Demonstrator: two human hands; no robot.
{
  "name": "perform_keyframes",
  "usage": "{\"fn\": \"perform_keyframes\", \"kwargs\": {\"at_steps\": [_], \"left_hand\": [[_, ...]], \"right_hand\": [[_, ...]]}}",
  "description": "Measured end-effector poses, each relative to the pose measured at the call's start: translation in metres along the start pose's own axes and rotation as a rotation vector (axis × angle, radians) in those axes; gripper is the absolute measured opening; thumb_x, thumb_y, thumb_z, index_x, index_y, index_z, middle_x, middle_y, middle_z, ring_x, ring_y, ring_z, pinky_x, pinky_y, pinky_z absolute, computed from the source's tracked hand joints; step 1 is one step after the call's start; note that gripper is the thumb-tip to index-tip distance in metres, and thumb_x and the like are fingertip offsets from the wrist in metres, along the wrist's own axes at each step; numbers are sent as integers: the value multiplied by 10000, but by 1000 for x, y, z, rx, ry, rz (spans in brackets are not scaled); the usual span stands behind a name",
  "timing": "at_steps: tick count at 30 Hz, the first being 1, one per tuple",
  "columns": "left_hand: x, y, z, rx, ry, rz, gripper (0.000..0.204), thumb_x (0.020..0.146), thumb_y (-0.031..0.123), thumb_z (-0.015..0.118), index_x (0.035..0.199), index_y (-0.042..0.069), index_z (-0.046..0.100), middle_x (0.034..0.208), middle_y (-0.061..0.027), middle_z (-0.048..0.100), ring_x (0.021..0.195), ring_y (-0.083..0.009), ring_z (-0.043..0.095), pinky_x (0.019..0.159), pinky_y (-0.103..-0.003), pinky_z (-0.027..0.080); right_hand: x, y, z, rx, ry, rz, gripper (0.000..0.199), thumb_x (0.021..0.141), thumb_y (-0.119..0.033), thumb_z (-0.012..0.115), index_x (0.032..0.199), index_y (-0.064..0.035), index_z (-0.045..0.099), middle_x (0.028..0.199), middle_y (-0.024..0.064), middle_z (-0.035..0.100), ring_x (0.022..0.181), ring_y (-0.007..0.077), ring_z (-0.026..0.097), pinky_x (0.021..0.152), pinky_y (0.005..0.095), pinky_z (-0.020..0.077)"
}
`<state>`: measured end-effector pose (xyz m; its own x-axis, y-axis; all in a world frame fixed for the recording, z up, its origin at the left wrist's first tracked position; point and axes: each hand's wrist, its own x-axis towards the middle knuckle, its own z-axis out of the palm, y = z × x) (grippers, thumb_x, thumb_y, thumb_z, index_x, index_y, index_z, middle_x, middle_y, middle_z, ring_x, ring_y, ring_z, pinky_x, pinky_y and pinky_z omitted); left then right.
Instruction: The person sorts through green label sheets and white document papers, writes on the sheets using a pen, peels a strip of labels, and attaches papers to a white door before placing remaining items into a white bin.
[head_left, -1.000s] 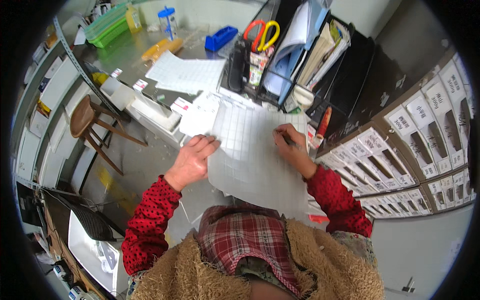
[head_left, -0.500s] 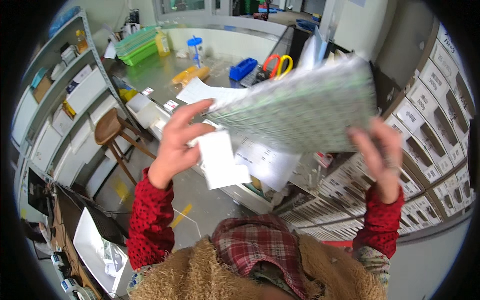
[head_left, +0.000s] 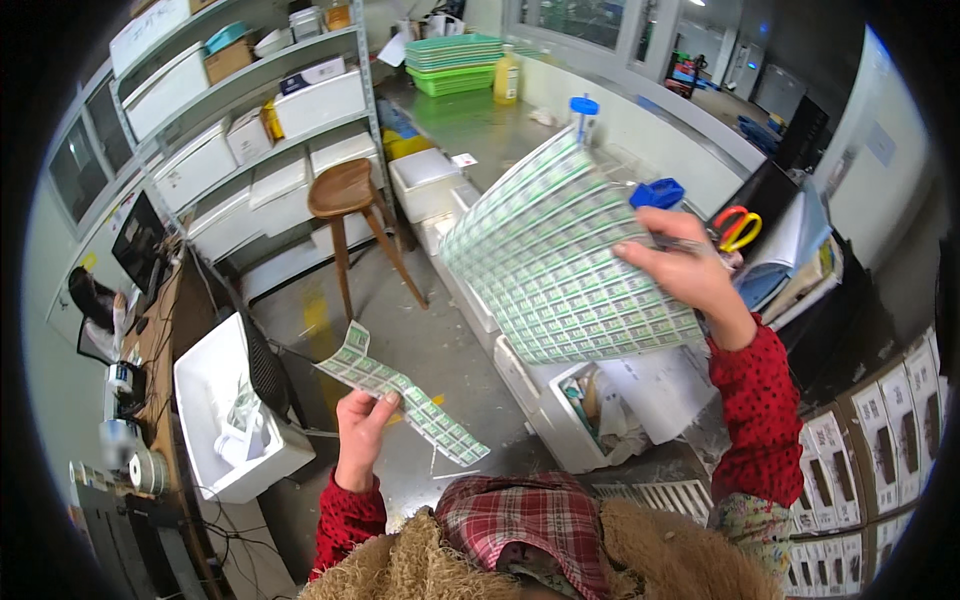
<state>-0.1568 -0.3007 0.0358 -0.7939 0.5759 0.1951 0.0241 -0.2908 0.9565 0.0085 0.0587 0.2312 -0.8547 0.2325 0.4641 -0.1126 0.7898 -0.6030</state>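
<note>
My left hand (head_left: 366,428) pinches a narrow strip of green-and-white labels (head_left: 432,418) between thumb and fingers, its far end bent up. My right hand (head_left: 690,265) grips the upper right edge of a large sheet of small green-and-white labels (head_left: 570,270), thumb on the printed face. The sheet hangs tilted over the workbench edge and hides part of the bench. Something thin and dark shows at the right fingers, too indistinct to name. Strip and sheet are apart.
A wooden stool (head_left: 343,188) stands ahead, before shelves of white boxes (head_left: 320,98). Green baskets (head_left: 455,65), a yellow bottle (head_left: 506,78) and a blue-lidded cup (head_left: 583,112) sit on the bench. Scissors (head_left: 737,230) are at right. A white foam bin (head_left: 235,400) stands left.
My view has turned left. The left hand has moved down and away from the sheet with the strip, now printed side up. The sheet's printed face is now visible, held by the right hand alone.
</note>
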Motion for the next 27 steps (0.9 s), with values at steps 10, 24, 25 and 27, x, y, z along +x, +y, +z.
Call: {"fn": "perform_keyframes", "kwargs": {"at_steps": [10,24,25,27], "left_hand": [[22,6,-102,167,347,78,70,895,16,624,941,-12,669,882,-8,670,774,-57,566,727,-214,432],[260,-11,-6,-125,-61,101,136,879,52,594,987,-24,627,897,-66,650,753,-139,592,720,-278,483],[272,-21,1,-174,-70,123,154,880,61,586,995,-37,619,887,-72,644,752,-146,598,738,-303,502],[292,-28,20,-223,-69,10,176,879,80,592,1010,-33,622,895,-55,634,796,-139,595,767,-289,482]], "right_hand": [[88,36,102,128,-501,63,207,789,-153,707,934,-14,657,793,106,648,793,171,601,752,333,477],[198,203,64,129,-436,295,360,746,-134,768,1067,0,674,976,67,703,890,141,622,811,296,488],[202,206,48,166,-440,332,359,750,-131,775,1071,-1,681,957,50,709,870,127,624,803,287,492],[203,224,25,220,-396,415,360,754,-126,781,1076,3,688,941,38,716,845,115,631,794,278,500]]}}
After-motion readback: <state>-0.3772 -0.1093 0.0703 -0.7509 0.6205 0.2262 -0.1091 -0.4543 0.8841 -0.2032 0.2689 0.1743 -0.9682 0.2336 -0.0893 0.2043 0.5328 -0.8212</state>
